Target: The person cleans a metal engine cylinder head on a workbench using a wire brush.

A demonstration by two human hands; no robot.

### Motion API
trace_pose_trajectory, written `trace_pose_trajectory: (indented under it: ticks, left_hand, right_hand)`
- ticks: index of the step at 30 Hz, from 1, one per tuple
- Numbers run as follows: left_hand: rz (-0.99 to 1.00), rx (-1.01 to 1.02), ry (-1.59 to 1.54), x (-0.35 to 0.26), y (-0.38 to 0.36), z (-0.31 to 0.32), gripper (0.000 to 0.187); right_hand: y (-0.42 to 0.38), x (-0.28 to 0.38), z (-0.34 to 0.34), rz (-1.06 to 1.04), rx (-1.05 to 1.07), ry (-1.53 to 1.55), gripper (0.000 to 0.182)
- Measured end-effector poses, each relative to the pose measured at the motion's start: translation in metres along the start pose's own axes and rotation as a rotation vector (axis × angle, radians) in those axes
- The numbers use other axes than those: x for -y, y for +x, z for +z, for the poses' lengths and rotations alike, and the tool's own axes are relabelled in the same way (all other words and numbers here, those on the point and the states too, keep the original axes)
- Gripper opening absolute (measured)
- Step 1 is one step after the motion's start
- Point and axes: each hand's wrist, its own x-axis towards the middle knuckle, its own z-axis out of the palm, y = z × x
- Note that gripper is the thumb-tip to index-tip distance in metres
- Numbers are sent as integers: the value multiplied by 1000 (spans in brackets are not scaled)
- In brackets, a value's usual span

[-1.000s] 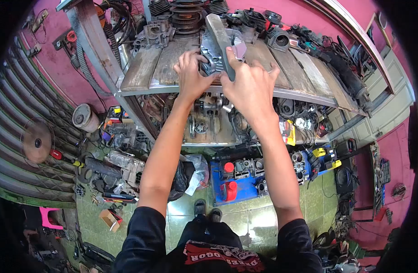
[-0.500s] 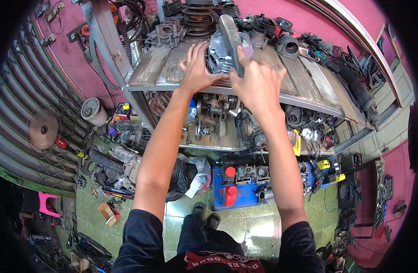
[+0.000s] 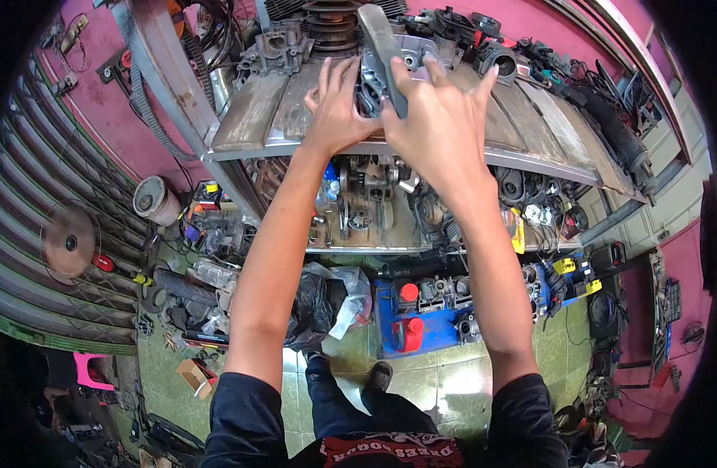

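Note:
A silver, finned metal engine part [image 3: 369, 87] sits at the shelf's front edge, partly covered by my hands. On its left side is my left hand [image 3: 336, 113], thumb along the near edge and fingers pointing up, holding it in place. My right hand [image 3: 440, 117] grips a long, flat grey bar [image 3: 379, 43] between thumb and forefinger, its other fingers spread over the part. The bar lies slantwise across the part's top, its far end sticking up to the left.
Engine castings [image 3: 278, 51] and a stacked, ribbed cylinder [image 3: 332, 27] stand behind on the wooden shelf [image 3: 249, 117]. Below are more engine parts, a blue tray [image 3: 389, 331] with red bottles [image 3: 408, 334], and a black plastic bag [image 3: 315, 304]. A metal post [image 3: 167, 78] rises at the left.
The bar and my right hand have shifted slightly left over the engine part, and the right fingers are spread wider. My feet have moved apart, and the view has shifted a little.

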Motion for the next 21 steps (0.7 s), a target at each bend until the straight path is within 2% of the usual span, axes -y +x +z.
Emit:
trace_pose_trajectory:
  ticks: [3, 4, 7, 8, 11, 13, 15, 16, 21]
  left_hand:
    - [-32, 17, 19, 1, -1, 1, 112]
    - [-47, 27, 12, 1, -2, 1, 113]
    - [-52, 52, 19, 1, -2, -1, 114]
    - [-54, 49, 19, 1, -2, -1, 114]
    - [-49, 36, -6, 5, -2, 5, 117]
    - [-48, 31, -32, 2, 0, 2, 118]
    - [-63, 59, -36, -2, -1, -2, 116]
    - [-57, 55, -44, -2, 0, -1, 115]
    - [-60, 35, -41, -1, 0, 3, 117]
  right_hand:
    - [2, 6, -4, 14, 61, 50, 53]
    - [1, 12, -23, 120, 241, 61, 53]
    - [-8, 15, -32, 44, 216, -26, 54]
    - [-5, 14, -22, -2, 118, -83, 52]
    - [14, 3, 5, -59, 87, -61, 52]
    - [16, 8, -10, -34, 111, -39, 51]
    - [11, 17, -36, 25, 310, -29, 50]
    - [3, 16, -30, -55, 149, -40, 50]
    - [6, 6, 9, -60, 9, -112, 51]
